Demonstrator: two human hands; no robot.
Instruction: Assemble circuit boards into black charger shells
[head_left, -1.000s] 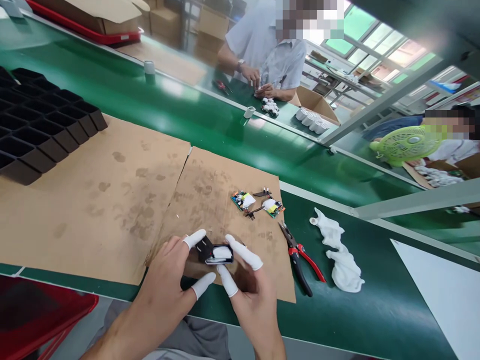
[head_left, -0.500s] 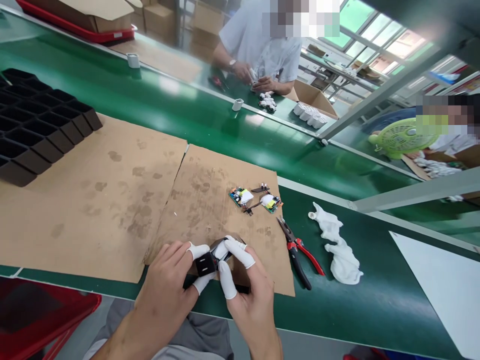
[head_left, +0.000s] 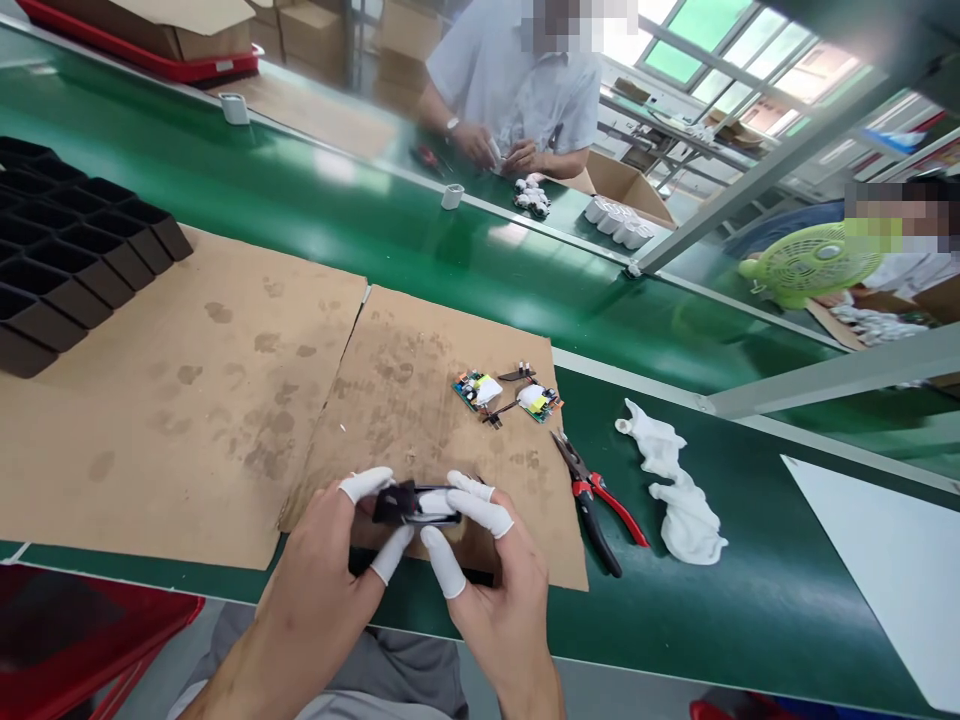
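Observation:
My left hand and my right hand both pinch a small black housing with a white part inside, held just above the near edge of a brown cardboard sheet. White finger cots cover the fingertips of both hands. Two small circuit boards with leads lie on the cardboard beyond my hands. Red-handled pliers rest to the right of my right hand.
A black compartment tray sits at the far left. White gloves lie right of the pliers, a white sheet further right. Across the green conveyor another person handles small white parts. A green fan stands at right.
Both hands turned the black housing over between the fingertips, from showing its white inside to lying flatter and edge-on. My view shifted slightly, and small cups on the far belt moved left.

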